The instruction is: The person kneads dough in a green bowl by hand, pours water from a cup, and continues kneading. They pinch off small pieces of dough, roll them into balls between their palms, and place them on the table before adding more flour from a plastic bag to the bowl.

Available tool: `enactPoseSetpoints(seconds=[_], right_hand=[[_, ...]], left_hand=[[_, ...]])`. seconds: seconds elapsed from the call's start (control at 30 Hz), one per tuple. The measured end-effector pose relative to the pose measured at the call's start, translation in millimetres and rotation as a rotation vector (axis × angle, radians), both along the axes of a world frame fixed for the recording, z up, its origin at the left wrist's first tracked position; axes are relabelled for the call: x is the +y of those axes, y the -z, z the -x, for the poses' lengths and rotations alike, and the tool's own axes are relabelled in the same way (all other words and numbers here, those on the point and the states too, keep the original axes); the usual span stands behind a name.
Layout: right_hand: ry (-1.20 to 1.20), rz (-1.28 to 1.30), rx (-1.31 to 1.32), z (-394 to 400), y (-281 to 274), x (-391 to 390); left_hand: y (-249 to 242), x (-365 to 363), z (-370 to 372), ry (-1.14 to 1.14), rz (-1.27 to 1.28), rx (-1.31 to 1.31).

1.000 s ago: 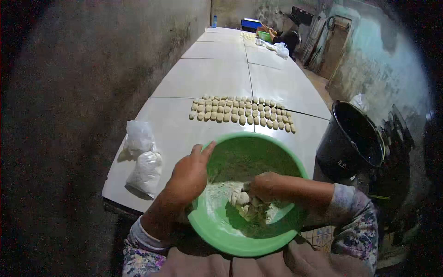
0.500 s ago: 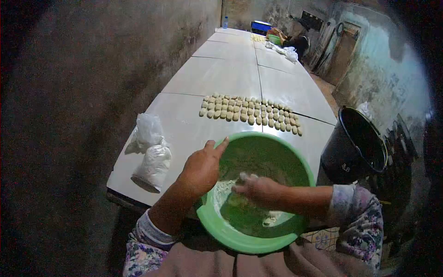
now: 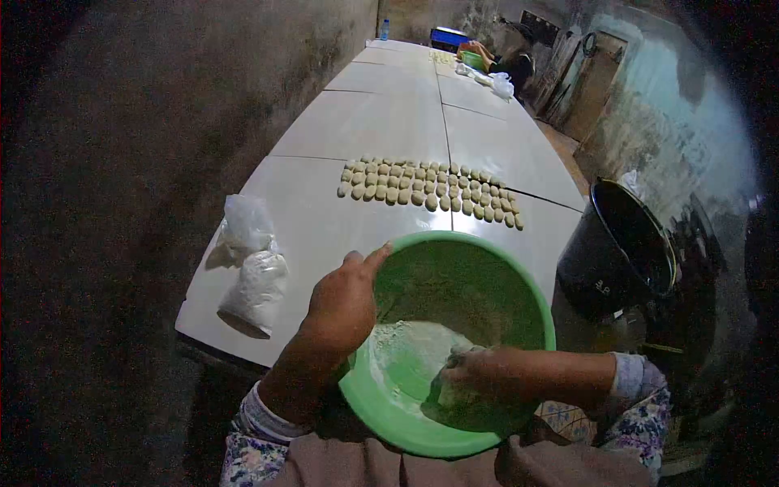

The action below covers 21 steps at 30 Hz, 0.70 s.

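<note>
A large green basin (image 3: 548, 321) leans toward me at the near edge of the table, with loose white flour (image 3: 410, 345) on its inner bottom. My left hand (image 3: 342, 302) is closed on the basin's left rim, thumb and forefinger along the edge. Inside the basin, my right hand (image 3: 477, 375) is low on the right side, its fingers curled down and dusted pale. What lies under those fingers is blurred and partly hidden. Beyond the basin, small oval dough pieces (image 3: 430, 188) lie in several rows.
A plastic bag of white powder (image 3: 258, 288) stands at the table's left edge. At the right is a black bucket (image 3: 596, 272). Another person (image 3: 513, 69) sits at the far end of the long white table (image 3: 365, 122), beside a small green bowl (image 3: 471, 59) and a blue crate (image 3: 448, 38).
My right hand has moved down and to the right inside the basin, exposing more flour. My left hand keeps its hold on the rim. The view has shifted slightly.
</note>
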State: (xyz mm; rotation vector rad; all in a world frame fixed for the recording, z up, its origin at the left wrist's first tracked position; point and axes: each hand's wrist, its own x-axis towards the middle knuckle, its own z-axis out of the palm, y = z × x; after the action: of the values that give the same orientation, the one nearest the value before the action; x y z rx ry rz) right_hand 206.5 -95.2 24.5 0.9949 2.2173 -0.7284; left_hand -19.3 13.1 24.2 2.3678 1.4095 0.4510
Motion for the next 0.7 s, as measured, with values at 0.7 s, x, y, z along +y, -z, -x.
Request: enactPoseSetpoints(seconds=[0.7], right_hand=[[0.200,-0.466,0.486,19.2,38.5,14.1]], left_hand=[[-1.0,-4.5,-1.2,0.006,-0.019,0.072]])
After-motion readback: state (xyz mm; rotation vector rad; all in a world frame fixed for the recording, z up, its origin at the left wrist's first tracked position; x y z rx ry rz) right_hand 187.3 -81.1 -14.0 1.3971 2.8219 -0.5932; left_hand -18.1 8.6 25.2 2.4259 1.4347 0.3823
